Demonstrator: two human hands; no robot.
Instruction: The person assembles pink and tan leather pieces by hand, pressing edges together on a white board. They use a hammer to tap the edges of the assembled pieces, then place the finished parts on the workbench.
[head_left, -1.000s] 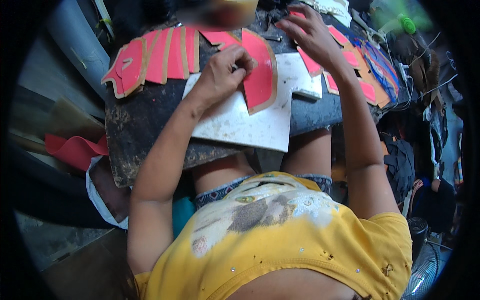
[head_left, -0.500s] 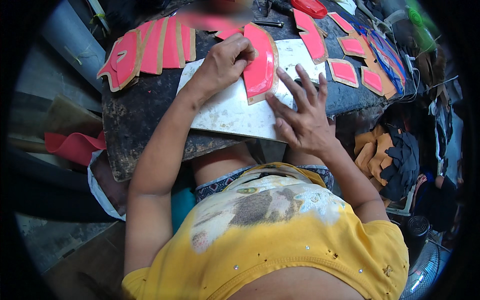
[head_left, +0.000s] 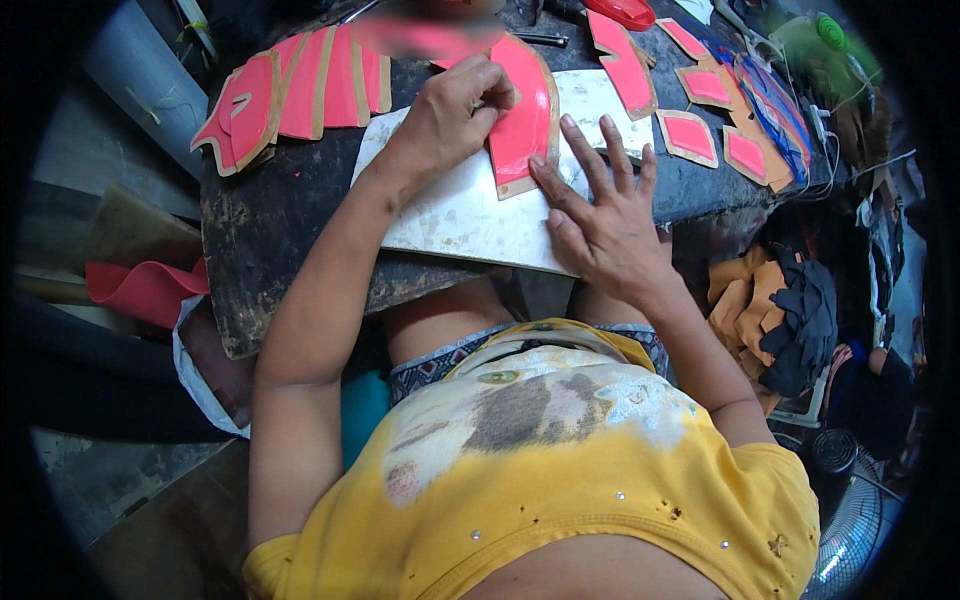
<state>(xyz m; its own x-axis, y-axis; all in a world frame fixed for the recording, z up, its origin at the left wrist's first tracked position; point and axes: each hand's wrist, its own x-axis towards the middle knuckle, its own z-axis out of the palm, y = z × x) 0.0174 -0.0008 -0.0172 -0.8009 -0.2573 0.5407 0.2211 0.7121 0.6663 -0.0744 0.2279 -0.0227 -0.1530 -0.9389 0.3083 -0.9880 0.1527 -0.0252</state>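
Pink glossy curved piece (head_left: pixel 522 115), long axis running away from the person; left hand (head_left: pixel 450 115) pinches it; right hand (head_left: pixel 605 225), fingers spread flat, now rests on the white board (head_left: pixel 450 215).

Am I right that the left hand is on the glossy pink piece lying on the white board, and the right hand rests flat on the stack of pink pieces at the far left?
Not quite. The left hand is on the pink piece on the white board, but the head view shows the right hand flat on that same board beside the piece, not on the stack.
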